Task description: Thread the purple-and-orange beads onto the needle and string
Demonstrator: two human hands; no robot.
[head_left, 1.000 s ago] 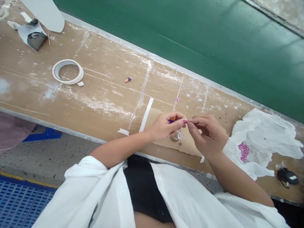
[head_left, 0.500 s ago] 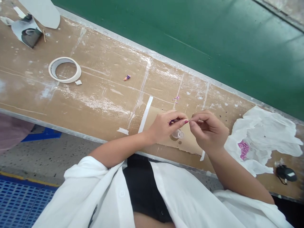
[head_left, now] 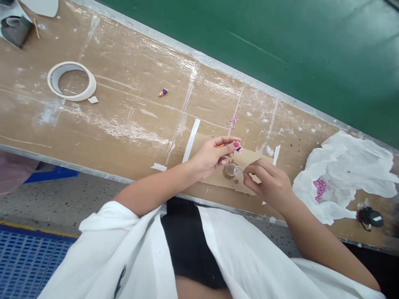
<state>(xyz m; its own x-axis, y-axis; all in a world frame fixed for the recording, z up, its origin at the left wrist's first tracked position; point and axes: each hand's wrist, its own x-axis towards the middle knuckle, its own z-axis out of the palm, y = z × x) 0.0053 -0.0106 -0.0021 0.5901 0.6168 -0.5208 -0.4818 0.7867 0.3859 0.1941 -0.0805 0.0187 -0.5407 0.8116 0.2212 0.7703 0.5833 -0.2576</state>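
My left hand (head_left: 215, 153) is closed around a small purple-and-orange figurine (head_left: 239, 149), mostly hidden by the fingers. Its purple end pokes out past my fingertips. My right hand (head_left: 268, 178) is closed in a pinch beside the mouth of a small clear bottle (head_left: 232, 169); whatever it may hold is too small to see. The bottle lies on a brown paper sheet (head_left: 212, 176) with dark wet spots around it. Farther left on the table lies a similar small figurine (head_left: 163, 92).
Tiny pink-purple pieces (head_left: 232, 121) lie beyond the paper. More pink pieces (head_left: 320, 189) rest on crumpled white tissue (head_left: 352, 160) at right, near a black item (head_left: 370, 217). A tape roll (head_left: 92, 87) lies left, a grey-and-white object (head_left: 18, 31) at far left. A green panel (head_left: 249, 41) borders the table.
My hands have separated. The right moved down beside the bottle mouth, while the left turned and rose slightly with the figurine. The camera view shifted a little.
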